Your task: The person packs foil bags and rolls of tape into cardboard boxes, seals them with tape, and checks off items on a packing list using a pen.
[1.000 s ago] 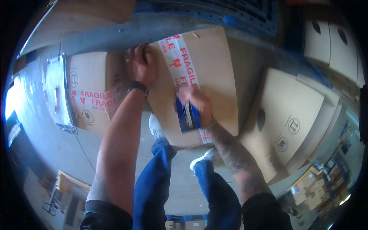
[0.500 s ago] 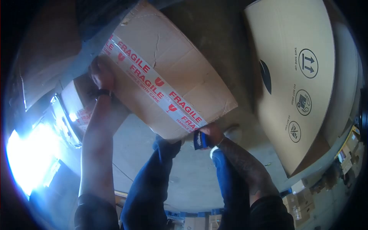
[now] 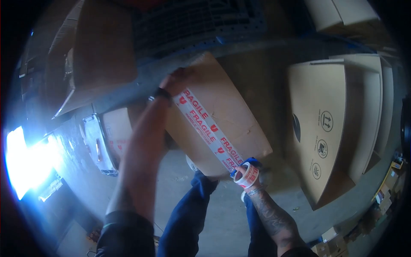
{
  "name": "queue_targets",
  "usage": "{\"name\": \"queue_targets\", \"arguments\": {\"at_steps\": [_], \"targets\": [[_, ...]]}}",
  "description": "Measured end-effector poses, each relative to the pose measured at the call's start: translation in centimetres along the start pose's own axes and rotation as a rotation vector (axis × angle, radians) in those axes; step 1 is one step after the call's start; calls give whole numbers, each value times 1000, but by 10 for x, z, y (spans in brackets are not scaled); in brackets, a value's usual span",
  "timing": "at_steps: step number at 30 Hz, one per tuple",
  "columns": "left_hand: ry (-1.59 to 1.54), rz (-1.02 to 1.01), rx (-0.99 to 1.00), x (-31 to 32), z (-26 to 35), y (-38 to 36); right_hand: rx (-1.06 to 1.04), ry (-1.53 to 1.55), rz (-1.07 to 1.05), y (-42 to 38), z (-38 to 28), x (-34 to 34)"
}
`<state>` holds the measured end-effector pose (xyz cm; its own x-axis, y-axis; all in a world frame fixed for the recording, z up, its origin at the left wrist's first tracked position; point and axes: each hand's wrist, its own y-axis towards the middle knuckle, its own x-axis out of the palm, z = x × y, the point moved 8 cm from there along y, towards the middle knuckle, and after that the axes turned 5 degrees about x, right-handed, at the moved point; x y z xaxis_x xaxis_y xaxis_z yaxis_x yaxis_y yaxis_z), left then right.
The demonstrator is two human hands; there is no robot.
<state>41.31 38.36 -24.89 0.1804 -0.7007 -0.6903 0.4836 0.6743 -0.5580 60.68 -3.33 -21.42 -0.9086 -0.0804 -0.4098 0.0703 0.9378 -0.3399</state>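
A cardboard box [image 3: 231,111] is in front of my legs, with a strip of red-and-white FRAGILE tape [image 3: 201,122] running slantwise along its upper face. My left hand [image 3: 174,81] holds the box at its far left edge, its fingers in shadow. In my right hand [image 3: 243,170] is a blue tape dispenser [image 3: 252,161] carrying a roll of the same tape [image 3: 247,177], close against the box's near edge where the strip ends. A dark band is on my left wrist, and a bracelet on my right.
Large curved cardboard pieces [image 3: 314,128] with handling symbols stand to the right. To the left are another taped carton [image 3: 117,128] and a clear-lidded case or clipboard [image 3: 98,143]. A big open carton [image 3: 100,47] stands at the back left, near a dark pallet [image 3: 201,21].
The box now appears lower and smaller in view, farther from the camera. My left hand shows farther right, along its edge. The tape roll in my right hand has come into sight.
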Motion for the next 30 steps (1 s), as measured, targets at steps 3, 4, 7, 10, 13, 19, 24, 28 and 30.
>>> {"name": "queue_targets", "arguments": {"at_steps": [3,4,7,10,13,19,24,28,30], "targets": [[-61,237,-212,-13,0,-25,101,34,7,13,-7,0],[-106,269,-202,-17,4,-37,-4,-180,-6,17,-21,-6],[-139,337,-163,-10,-15,-77,549,401,45,4,16,-7],[-295,429,-259,-26,-13,-118,312,186,108,-1,43,-17],[-366,372,-366,-21,-17,-133,368,43,41,12,25,-46],[-453,512,-472,3,-50,-154,-20,-408,107,98,-50,-123],[-812,684,-547,33,-85,-177,605,666,65,214,28,-139],[-476,798,-229,-7,-20,-229,447,-189,-168,275,47,-151],[-635,638,-236,30,-23,-260,609,117,-94,260,38,-150]]}}
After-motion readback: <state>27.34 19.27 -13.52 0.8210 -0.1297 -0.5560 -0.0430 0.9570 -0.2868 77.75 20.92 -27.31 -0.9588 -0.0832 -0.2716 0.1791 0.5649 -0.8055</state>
